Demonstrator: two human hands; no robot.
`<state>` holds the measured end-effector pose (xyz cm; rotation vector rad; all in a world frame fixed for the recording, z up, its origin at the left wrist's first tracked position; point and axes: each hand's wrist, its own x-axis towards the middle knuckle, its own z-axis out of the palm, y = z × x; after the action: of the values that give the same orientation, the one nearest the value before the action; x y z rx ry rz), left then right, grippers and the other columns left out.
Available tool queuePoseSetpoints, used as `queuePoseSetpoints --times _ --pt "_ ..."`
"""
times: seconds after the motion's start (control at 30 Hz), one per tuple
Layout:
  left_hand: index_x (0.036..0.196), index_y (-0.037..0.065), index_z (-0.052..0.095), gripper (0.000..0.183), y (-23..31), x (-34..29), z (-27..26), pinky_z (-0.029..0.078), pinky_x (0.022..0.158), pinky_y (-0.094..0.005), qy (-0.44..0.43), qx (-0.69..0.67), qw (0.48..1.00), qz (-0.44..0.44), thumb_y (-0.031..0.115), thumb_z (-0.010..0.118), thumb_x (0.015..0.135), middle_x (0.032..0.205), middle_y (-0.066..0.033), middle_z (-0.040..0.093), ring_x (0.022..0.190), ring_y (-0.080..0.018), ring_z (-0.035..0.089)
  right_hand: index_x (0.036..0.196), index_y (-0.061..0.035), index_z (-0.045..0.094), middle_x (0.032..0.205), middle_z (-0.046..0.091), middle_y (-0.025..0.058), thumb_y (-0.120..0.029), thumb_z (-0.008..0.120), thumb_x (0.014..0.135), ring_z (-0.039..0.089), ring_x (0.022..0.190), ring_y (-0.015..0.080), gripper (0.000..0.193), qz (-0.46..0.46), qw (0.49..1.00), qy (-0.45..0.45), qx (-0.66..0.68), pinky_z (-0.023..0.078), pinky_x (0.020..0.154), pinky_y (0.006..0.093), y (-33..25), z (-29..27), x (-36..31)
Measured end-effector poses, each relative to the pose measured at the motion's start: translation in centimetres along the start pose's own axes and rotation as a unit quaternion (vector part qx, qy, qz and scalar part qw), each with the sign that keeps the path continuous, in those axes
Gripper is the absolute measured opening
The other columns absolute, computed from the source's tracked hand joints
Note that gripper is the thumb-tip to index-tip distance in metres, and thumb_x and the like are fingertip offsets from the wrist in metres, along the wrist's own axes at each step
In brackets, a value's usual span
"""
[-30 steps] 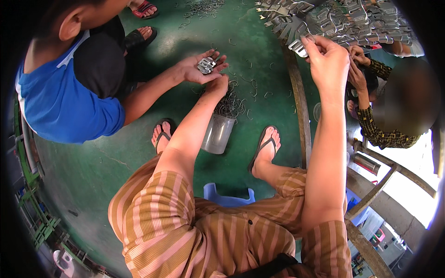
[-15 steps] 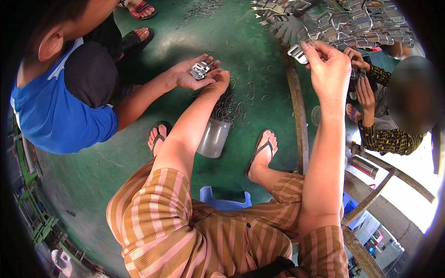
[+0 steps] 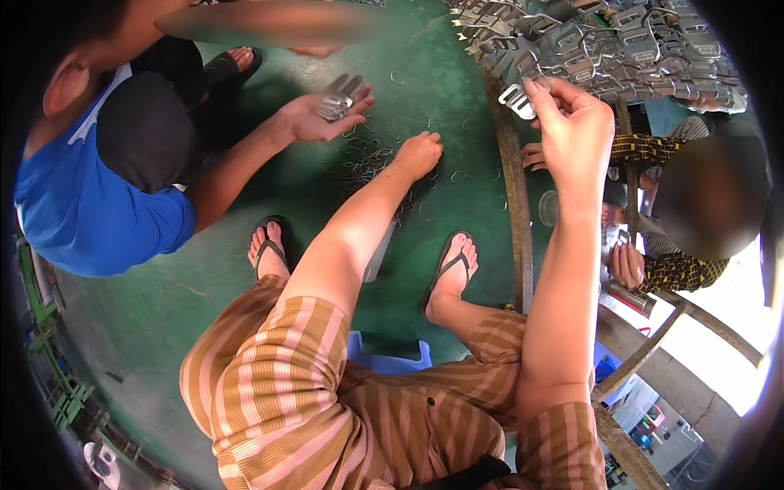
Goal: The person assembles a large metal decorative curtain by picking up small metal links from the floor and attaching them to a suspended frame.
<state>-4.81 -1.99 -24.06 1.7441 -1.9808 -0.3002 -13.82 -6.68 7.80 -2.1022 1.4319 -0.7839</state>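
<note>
My right hand (image 3: 576, 122) is raised at the upper right, thumb and fingers pinched on a small silver metal buckle (image 3: 516, 100). It is beside a big cluster of linked metal buckles and clips (image 3: 629, 41). My left hand (image 3: 420, 155) is in the middle with its fingers curled in; whatever they hold, if anything, is hidden. Below and left of it, bent wire hooks (image 3: 355, 171) are heaped over a clear plastic container (image 3: 378, 260), mostly behind my forearm. A co-worker's open palm (image 3: 318, 116) at the left bears a few metal buckles (image 3: 339, 100), blurred.
A co-worker in blue (image 3: 106, 212) leans in from the left. Another, in a yellow-black patterned sleeve (image 3: 694, 273), is at the right behind a wooden rail (image 3: 516, 204). A blue plastic stool (image 3: 388, 359) is beneath me. Loose hooks are strewn on the green floor (image 3: 163, 343).
My left hand has moved right, away from the co-worker's palm, which has drawn back up and left. My right hand stays pinched on the buckle. Another person's head has come in at the top.
</note>
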Motion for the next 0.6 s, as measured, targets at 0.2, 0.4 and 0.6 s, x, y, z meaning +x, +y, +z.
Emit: queuePoseSetpoints --times 0.2,0.4,0.6 --pt "0.066 0.002 0.062 0.012 1.1 0.3 0.9 0.053 0.063 -0.0353 -0.071 0.088 0.993 0.017 0.01 0.055 0.07 0.078 -0.009 0.058 0.076 -0.0264 0.06 0.083 0.0024 0.067 0.059 0.061 0.0116 -0.02 0.068 0.075 0.054 0.053 0.0138 0.024 -0.008 1.0 -0.011 0.014 0.043 0.056 0.0287 0.3 0.2 -0.1" --pt "0.071 0.006 0.066 0.009 -0.2 0.1 -0.4 0.053 0.063 -0.0361 -0.145 0.079 0.986 -0.028 0.011 0.059 0.068 0.075 -0.0105 0.065 0.07 -0.0246 0.064 0.083 0.003 0.066 0.056 0.058 0.007 -0.017 0.067 0.076 0.05 0.052 0.0092 0.021 0.028 0.998 -0.02 0.047 0.042 0.054 0.0266 -0.1 0.1 -0.2" --pt "0.075 0.001 0.057 0.006 4.1 1.6 -14.7 0.045 0.055 -0.0229 0.111 -0.437 0.882 -0.135 0.007 0.06 0.073 0.066 -0.0029 0.061 0.057 -0.0078 0.054 0.082 0.0055 0.065 0.056 0.055 0.0012 -0.014 0.066 0.078 0.047 0.051 0.0046 0.02 0.066 0.995 -0.03 0.075 0.038 0.05 0.0218 0.3 -0.8 -0.1"
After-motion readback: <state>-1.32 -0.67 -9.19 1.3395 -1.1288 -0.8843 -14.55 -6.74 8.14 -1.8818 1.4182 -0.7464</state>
